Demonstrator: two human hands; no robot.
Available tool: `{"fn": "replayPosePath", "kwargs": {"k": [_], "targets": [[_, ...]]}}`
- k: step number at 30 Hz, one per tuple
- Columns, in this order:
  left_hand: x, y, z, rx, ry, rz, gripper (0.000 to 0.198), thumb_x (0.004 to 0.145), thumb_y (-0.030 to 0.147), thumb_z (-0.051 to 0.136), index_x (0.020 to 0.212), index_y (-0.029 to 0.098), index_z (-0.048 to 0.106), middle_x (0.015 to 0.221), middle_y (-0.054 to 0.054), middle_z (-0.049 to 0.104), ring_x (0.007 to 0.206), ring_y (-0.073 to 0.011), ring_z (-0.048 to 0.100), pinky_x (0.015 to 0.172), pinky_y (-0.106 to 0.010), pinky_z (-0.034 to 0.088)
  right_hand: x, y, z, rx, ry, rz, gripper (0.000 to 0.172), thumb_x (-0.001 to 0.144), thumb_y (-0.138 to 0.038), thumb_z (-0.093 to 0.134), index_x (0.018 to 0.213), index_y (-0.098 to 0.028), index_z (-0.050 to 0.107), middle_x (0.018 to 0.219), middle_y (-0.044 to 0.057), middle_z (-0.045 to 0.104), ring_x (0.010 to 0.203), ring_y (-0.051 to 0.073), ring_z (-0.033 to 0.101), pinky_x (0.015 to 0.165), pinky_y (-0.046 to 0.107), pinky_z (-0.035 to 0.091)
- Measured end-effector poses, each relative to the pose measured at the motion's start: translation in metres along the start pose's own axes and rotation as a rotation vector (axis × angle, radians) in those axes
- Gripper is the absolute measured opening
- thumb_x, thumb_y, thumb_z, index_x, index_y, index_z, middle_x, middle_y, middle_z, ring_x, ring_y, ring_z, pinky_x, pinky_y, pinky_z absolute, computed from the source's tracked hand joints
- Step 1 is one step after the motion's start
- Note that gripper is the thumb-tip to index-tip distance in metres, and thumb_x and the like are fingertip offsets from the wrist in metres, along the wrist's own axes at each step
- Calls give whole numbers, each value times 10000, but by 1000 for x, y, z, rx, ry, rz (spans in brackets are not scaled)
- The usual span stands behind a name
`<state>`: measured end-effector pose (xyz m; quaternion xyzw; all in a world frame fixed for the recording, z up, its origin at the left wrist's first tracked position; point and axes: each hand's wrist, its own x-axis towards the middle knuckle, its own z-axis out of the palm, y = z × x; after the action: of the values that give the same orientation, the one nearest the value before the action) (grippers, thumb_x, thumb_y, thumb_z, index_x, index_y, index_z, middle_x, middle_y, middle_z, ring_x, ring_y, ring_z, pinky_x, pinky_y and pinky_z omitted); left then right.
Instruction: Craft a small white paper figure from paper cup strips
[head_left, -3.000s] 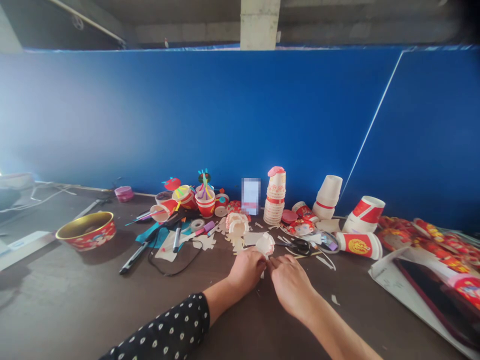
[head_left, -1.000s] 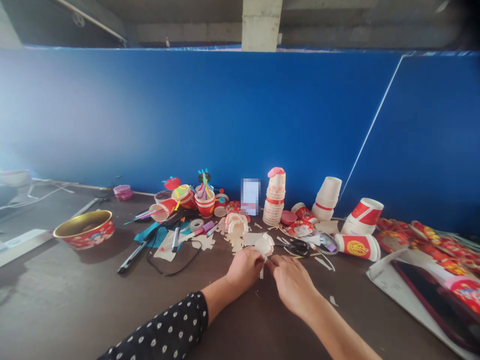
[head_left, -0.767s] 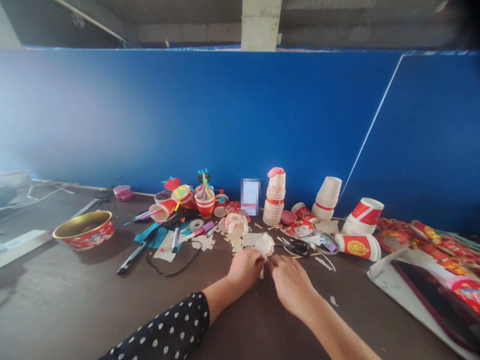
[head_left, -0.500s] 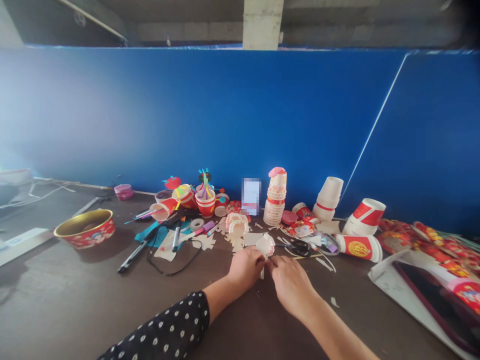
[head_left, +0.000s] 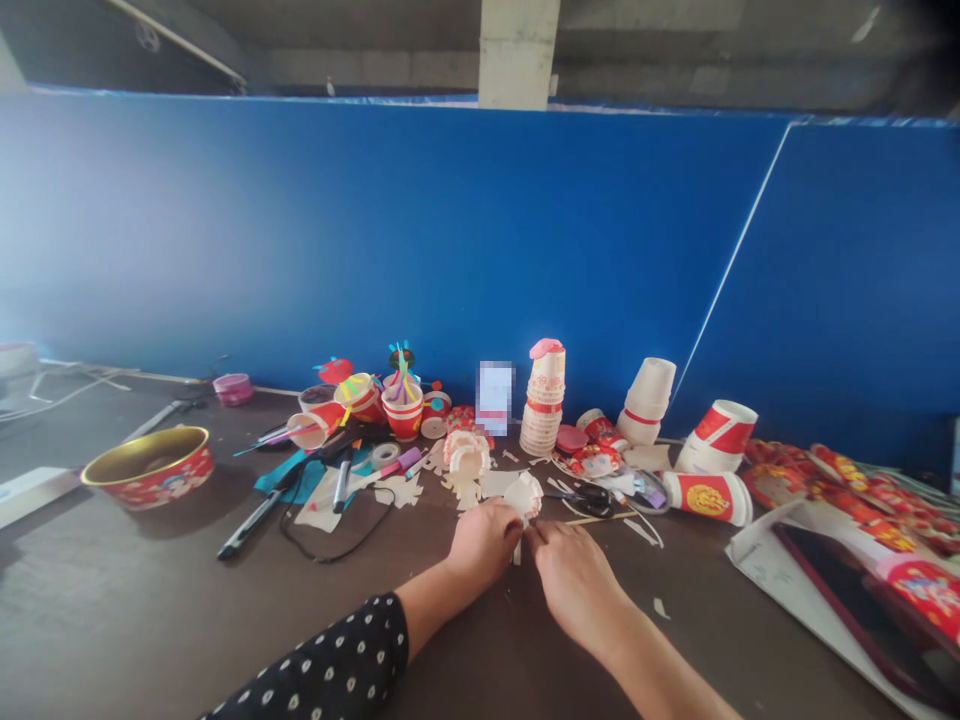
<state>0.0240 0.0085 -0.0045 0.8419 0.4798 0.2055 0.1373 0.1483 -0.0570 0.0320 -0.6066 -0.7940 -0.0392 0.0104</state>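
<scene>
A small white cup-like paper piece (head_left: pixel 523 492) with a scalloped edge stands up between my hands. My left hand (head_left: pixel 484 545) is closed in a pinch on the piece's near left side. From the right, my right hand (head_left: pixel 574 575) meets it with bent fingers pressed together at the piece's lower end; those fingertips are partly hidden. A narrow white strip hangs down below, between the two hands. Just beyond lies a cut paper cup (head_left: pixel 469 458) with fringed edges. Black-handled scissors (head_left: pixel 589 498) rest right of the piece.
A tall stack of paper cups (head_left: pixel 542 410) stands behind, with more cups (head_left: pixel 645 400) to its right. Markers (head_left: pixel 259 520), paper scraps and a tape roll (head_left: pixel 385 455) lie on the left, beside a gold-lined bowl (head_left: pixel 150 465). A tablet (head_left: pixel 862 600) lies at right.
The view has shifted slightly, so the table items sit a little further left. Both hands keep nearly the same pose at the paper piece.
</scene>
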Motion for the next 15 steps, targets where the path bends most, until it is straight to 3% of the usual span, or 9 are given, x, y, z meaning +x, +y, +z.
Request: {"fn": "replayPosePath", "kwargs": {"k": [15], "targets": [[1,-6,5,-93,69,81,179,776,116,502,641,148,616,685,-29,578,707,-153,540,654,-223,399,4,4,4,-16,5,7,375,855,-68,340,1091,-142,621,1041,116,639,983,232,567,814,322,390]]}}
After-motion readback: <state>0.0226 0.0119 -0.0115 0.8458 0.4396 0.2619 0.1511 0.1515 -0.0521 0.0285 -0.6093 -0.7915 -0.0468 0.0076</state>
